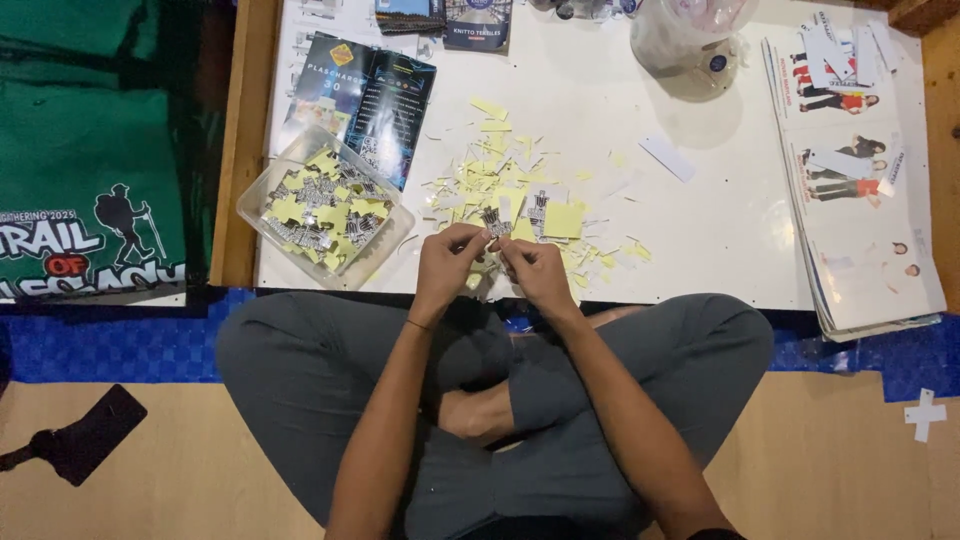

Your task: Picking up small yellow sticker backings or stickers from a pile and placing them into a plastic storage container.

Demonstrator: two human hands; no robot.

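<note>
We sit cross-legged on the floor at the edge of a low white table (pixel 700 230). Our left hand (pixel 447 262) and our right hand (pixel 537 272) meet just above the near edge of the table, and both are closed in a pinch on one small sticker piece (pixel 493 222) with a dark print on it. The fingertips (pixel 478 236) of the left hand hold its left side, and those of the right hand hold its lower right side; the piece stands up between them. Just behind the hands lies a pile of yellow paper scraps (pixel 520 180) and thin white strips, spread over the middle of the table. To the left of the hands, near the table corner, stands a clear plastic tray (pixel 262 205) filled with more printed pieces on yellow backing. Behind the tray lies a dark brochure (pixel 365 95). On the right side of the table rests a stack of magazines (pixel 860 230), and at the far edge stands a clear plastic jar (pixel 690 40). On the floor at the left we see a green bag (pixel 90 150).
</note>
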